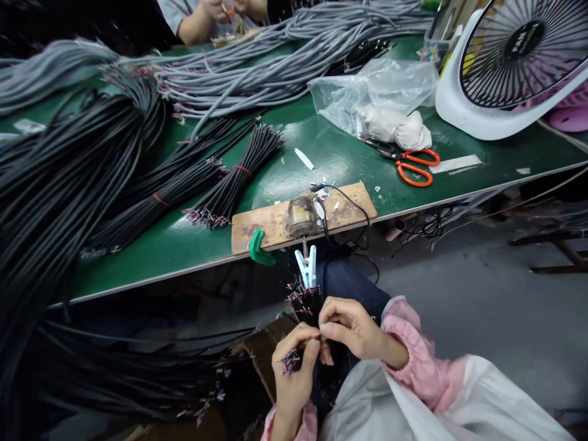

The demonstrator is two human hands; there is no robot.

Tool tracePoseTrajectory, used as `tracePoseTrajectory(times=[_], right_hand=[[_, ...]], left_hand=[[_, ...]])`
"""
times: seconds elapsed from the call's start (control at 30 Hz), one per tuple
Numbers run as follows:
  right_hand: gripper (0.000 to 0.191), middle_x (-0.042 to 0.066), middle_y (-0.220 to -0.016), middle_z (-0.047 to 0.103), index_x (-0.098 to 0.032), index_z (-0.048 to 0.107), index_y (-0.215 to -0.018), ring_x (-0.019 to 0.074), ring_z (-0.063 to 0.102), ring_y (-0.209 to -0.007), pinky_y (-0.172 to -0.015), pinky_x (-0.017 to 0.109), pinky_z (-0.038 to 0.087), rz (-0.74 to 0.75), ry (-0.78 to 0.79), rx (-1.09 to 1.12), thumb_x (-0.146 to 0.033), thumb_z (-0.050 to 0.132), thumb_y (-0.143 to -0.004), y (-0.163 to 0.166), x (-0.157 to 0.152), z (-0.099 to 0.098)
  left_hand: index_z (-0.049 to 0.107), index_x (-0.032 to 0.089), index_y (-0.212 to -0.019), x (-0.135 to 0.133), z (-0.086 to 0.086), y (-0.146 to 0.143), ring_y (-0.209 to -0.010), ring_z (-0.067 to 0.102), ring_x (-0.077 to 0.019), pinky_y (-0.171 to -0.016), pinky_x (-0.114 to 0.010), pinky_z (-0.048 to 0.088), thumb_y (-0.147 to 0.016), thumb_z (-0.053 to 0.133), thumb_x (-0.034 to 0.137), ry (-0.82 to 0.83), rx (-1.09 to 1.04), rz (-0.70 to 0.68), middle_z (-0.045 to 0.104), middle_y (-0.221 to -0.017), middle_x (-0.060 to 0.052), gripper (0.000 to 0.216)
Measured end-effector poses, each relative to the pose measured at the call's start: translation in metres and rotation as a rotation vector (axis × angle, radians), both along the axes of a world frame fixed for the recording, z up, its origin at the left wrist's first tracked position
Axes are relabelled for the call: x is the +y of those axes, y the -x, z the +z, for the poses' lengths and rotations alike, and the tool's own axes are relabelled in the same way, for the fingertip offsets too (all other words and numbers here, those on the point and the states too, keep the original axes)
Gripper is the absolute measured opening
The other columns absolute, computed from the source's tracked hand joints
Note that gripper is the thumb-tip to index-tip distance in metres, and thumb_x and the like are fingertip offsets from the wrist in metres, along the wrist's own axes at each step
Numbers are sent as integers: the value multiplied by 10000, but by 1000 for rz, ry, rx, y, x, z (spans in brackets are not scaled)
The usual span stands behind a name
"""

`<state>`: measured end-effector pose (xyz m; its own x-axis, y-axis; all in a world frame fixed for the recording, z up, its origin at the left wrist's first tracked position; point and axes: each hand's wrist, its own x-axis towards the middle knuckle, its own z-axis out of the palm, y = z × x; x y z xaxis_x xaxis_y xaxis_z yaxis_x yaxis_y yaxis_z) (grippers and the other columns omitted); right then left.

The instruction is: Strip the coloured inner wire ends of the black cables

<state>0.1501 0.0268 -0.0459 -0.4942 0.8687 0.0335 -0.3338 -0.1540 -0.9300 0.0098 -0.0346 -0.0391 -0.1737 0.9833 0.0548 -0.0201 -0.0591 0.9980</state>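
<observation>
My left hand (294, 370) is closed around a bunch of black cables (290, 362) with stripped red and white wire ends, held below the table edge over my lap. My right hand (351, 331) pinches at the same bunch, fingertips meeting the left hand's fingers near the wire ends. More stripped cable ends (303, 298) stick up just above the hands, under a light blue clothespin (307, 266). Both wrists wear pink sleeves.
A wooden board (275, 223) with a taped device (301, 215) is clamped to the green table (184, 245) by a green clamp (260, 246). Black cable bundles (236, 180), grey cables (257, 67), orange scissors (413, 165), plastic bag (381, 92), white fan (509, 61). Another person's hands (220, 12) work at the far side.
</observation>
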Motion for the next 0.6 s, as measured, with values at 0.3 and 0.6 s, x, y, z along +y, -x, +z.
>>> tracePoseTrajectory(times=[0.3, 0.6], right_hand=[[565, 68, -763, 686, -112, 700, -867, 170, 679, -709, -662, 301, 568, 55, 360, 289, -674, 661, -833, 22, 26, -7], [764, 109, -774, 702, -99, 721, -913, 198, 680, -749, -564, 257, 539, 77, 282, 290, -823, 497, -820, 42, 70, 15]], left_hand=[[691, 192, -781, 15, 18, -7, -538, 690, -176, -564, -288, 553, -939, 646, 264, -147, -87, 62, 674, -639, -1, 180], [712, 180, -821, 47, 27, -4, -365, 532, -57, -374, -174, 386, -888, 682, 129, -193, -94, 153, 598, -652, 40, 89]])
